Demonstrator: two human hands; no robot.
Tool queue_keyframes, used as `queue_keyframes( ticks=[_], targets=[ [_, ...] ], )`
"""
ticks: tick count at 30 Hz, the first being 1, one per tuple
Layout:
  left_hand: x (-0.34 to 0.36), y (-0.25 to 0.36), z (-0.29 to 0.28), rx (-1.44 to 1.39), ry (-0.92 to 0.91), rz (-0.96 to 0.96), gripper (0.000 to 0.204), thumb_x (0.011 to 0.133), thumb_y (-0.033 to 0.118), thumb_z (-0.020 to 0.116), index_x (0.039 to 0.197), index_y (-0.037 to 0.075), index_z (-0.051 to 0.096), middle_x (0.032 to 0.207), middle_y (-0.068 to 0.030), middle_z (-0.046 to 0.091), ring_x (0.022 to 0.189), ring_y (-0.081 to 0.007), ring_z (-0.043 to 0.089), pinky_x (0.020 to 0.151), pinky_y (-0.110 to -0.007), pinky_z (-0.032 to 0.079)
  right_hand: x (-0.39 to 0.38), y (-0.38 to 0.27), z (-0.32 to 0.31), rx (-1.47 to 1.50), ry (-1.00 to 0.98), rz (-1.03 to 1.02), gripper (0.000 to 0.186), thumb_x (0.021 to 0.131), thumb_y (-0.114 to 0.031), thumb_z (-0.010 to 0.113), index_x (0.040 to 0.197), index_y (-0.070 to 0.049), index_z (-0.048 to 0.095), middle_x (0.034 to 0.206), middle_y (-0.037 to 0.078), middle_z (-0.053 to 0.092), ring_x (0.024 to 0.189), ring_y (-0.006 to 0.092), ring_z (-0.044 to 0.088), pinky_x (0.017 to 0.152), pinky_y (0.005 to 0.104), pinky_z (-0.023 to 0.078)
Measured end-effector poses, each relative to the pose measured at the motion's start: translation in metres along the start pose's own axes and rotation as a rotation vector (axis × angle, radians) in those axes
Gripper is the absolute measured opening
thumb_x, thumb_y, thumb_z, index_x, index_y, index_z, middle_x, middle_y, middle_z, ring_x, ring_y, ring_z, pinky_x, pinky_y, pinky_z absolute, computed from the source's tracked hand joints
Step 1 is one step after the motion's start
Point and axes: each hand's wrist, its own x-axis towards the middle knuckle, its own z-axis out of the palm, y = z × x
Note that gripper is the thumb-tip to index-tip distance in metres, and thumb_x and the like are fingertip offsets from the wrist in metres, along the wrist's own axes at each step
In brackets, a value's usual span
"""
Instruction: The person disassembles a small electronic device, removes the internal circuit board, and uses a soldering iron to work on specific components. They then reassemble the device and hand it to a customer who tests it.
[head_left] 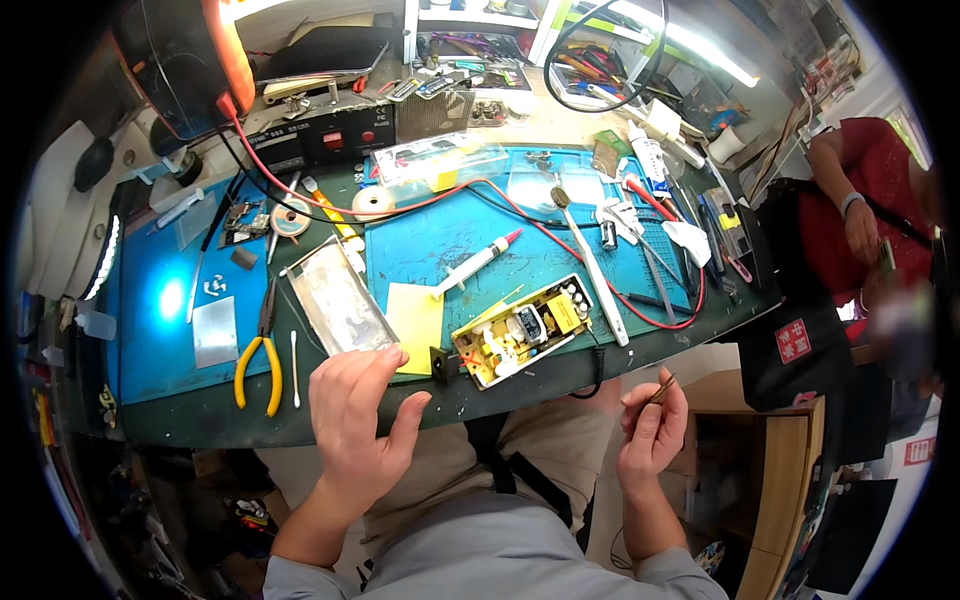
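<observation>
My left hand (pixel 355 425) is raised at the bench's front edge with nothing in it. Its fingers are stretched and the thumb stands apart, near a clear plastic box (pixel 345 295) and a yellow paper sheet (pixel 412 325). Off the bench to the right, my right hand (pixel 652 430) pinches a small thin dark piece (pixel 662 388), too small to name. Between the hands, on the bench, lies an open power supply (pixel 522 335) with its circuit board and components showing. A brush with a white handle (pixel 592 270) lies beyond it, and a white syringe (pixel 480 262) rests on the blue mat.
Yellow-handled pliers (pixel 258 365) and a cotton swab (pixel 295 368) lie at the left. A red cable (pixel 420 203) loops across the blue mat (pixel 430 240). Tools and a white tube (pixel 648 160) crowd the right. Another person (pixel 870 220) in red is at the far right.
</observation>
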Motion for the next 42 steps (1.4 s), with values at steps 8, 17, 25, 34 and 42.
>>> queue_keyframes(
  ticks=[8, 17, 25, 34, 42],
  targets=[
    [0.002, 0.001, 0.006, 0.159, -0.082, 0.011, 0.049, 0.091, 0.033, 0.078, 0.126, 0.001, 0.064, 0.113, -0.0125, 0.069, 0.102, -0.0302, 0.064, 0.094, -0.047, 0.046, 0.033, -0.009, 0.003, -0.015, -0.006, -0.108, 0.035, 0.109, -0.007, 0.044, 0.143, 0.0, 0.044, 0.102, 0.014, 0.07, 0.067, 0.0094, 0.052, 0.059, 0.0233, 0.045],
    [0.006, 0.006, -0.002, 0.192, -0.227, -0.042, 0.06, 0.088, 0.048, 0.077, 0.122, 0.001, 0.065, 0.112, -0.0111, 0.068, 0.101, -0.0307, 0.058, 0.094, -0.045, 0.039, 0.044, 0.003, 0.008, -0.03, -0.07, -0.072, 0.029, 0.108, -0.005, 0.045, 0.136, 0.001, 0.052, 0.099, 0.011, 0.072, 0.069, 0.0075, 0.055, 0.059, 0.0219, 0.046],
    [0.025, 0.017, 0.007, 0.185, -0.315, -0.03, 0.072, 0.085, 0.054, 0.076, 0.133, 0.002, 0.061, 0.124, -0.0101, 0.066, 0.114, -0.028, 0.055, 0.101, -0.045, 0.034, 0.049, 0.011, 0.008, -0.07, -0.061, -0.073, 0.029, 0.107, -0.004, 0.047, 0.135, 0.002, 0.053, 0.097, 0.012, 0.073, 0.066, 0.0084, 0.056, 0.059, 0.0223, 0.048],
    [0.028, 0.019, 0.019, 0.275, -0.411, -0.038, 0.079, 0.079, 0.049, 0.08, 0.138, 0.001, 0.059, 0.126, -0.008, 0.067, 0.118, -0.0249, 0.056, 0.11, -0.049, 0.027, 0.051, 0.016, 0.01, -0.059, -0.061, -0.05, 0.029, 0.107, -0.005, 0.047, 0.135, 0.003, 0.054, 0.096, 0.013, 0.073, 0.065, 0.0082, 0.055, 0.058, 0.0221, 0.047],
    [0.029, 0.021, 0.02, 0.214, -0.403, -0.069, 0.076, 0.074, 0.033, 0.088, 0.136, 0.001, 0.06, 0.124, -0.0077, 0.068, 0.118, -0.024, 0.057, 0.113, -0.05, 0.025, 0.053, 0.02, 0.011, -0.004, -0.051, -0.032, 0.034, 0.108, -0.007, 0.047, 0.142, 0.001, 0.046, 0.1, 0.016, 0.071, 0.065, 0.0087, 0.057, 0.056, 0.0225, 0.047]
  ],
)
